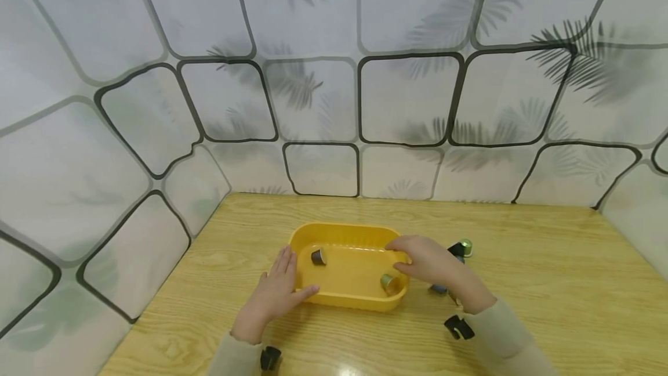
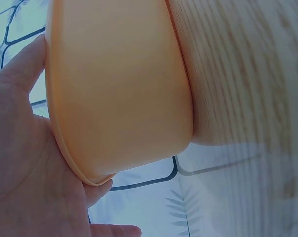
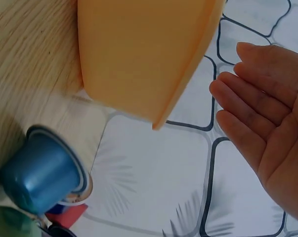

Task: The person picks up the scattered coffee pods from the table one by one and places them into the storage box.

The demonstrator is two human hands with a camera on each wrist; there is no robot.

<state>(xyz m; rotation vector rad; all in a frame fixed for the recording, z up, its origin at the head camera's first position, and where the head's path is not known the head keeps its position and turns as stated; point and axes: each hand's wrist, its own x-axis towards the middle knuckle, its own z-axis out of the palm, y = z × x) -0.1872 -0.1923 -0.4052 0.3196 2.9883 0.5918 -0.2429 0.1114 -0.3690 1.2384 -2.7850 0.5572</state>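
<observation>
A yellow plastic tray [image 1: 348,302] stands on the table with two coffee capsules inside. The dark brown capsule [image 1: 318,257] lies on its side toward the left, and the green capsule [image 1: 388,284] lies in the near right corner. My left hand [image 1: 275,293] rests on the tray's left end, fingers straight along the rim and thumb at the near corner. Over the opposite end is my right hand [image 1: 428,261], its fingers loosely extended. In the right wrist view, that palm holds nothing and a gap separates its fingers from the rim.
Right of the tray, partly behind my right hand, several capsules lie clustered, including a green capsule [image 1: 466,248] and a blue capsule [image 3: 45,170]. Black clips [image 1: 459,327] show beside both sleeves. A patterned wall covering [image 1: 320,170] borders the wooden table [image 1: 563,283] behind and at left.
</observation>
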